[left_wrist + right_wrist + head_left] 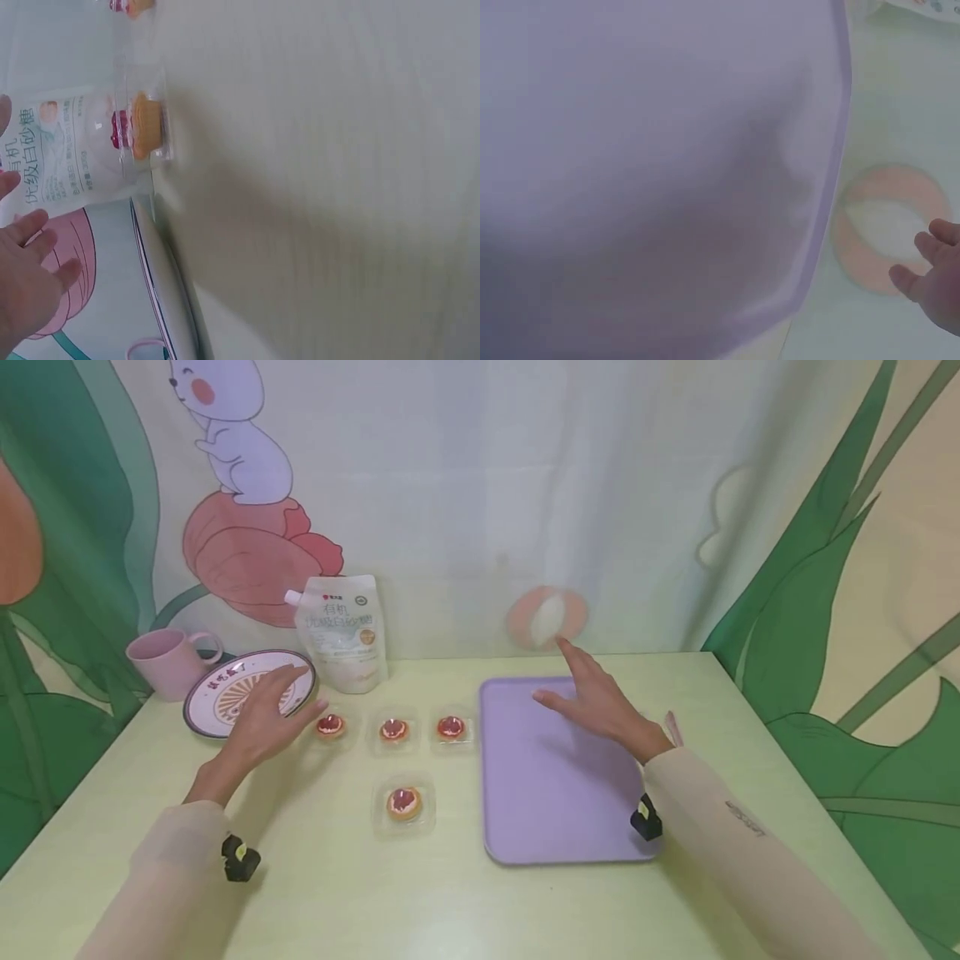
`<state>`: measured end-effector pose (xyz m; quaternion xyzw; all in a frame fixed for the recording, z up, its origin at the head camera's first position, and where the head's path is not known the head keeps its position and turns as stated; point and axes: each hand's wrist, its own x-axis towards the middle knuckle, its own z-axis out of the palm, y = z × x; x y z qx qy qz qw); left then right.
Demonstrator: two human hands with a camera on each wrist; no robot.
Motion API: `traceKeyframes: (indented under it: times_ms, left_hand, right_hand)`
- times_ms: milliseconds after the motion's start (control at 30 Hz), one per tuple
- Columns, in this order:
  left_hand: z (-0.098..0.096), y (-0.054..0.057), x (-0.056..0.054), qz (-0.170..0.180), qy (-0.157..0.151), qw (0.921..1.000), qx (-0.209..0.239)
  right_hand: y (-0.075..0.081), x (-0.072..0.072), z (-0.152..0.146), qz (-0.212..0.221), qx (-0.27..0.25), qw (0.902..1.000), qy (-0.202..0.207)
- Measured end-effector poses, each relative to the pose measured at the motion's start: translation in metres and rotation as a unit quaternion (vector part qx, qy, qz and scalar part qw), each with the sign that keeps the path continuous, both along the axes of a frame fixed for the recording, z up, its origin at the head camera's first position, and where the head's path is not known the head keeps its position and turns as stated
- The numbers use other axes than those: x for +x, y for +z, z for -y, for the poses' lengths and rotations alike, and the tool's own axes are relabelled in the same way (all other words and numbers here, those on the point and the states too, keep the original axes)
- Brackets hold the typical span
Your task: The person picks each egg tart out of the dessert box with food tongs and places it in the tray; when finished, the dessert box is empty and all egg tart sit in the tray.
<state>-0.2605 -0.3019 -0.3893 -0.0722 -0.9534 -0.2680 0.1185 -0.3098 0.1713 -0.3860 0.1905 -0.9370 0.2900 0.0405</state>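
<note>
My left hand (270,717) hovers with fingers extended in front of a patterned plate (206,695), overlapping it in the head view. Just right of its thumb is a small red-topped tart (330,725) in a clear plastic box; the left wrist view shows this boxed tart (146,126) from the side. Two more boxed tarts, one in the middle (393,730) and one to the right (451,727), continue the row, and a nearer tart (404,803) sits in front. Over the purple tray (525,810), my right hand (596,700) is raised, thumb apart from the fingers, holding nothing.
A white spouted pouch (345,639) stands upright against the printed curtain (450,510) at the back. Behind the plate is a pink mug (161,662) at the table's left edge. A thin pink object (672,727) shows partly behind my right wrist.
</note>
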Motion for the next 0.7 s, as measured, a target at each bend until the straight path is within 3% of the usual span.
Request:
traceKeyframes:
  times_ms: [267,467,700]
  left_hand:
    - [0.009,-0.005,0.01,-0.03,-0.021,0.9981,0.05]
    - [0.02,-0.007,0.014,0.01,-0.032,0.9975,0.062]
    - [0.025,-0.021,0.012,0.033,-0.042,0.9953,0.081]
  right_hand:
    - [0.004,-0.009,0.046,0.025,-0.057,0.9965,0.055]
    - [0.006,-0.017,0.093,0.026,-0.069,0.9923,0.099]
    - [0.008,-0.026,0.143,0.022,-0.047,0.9869,0.153]
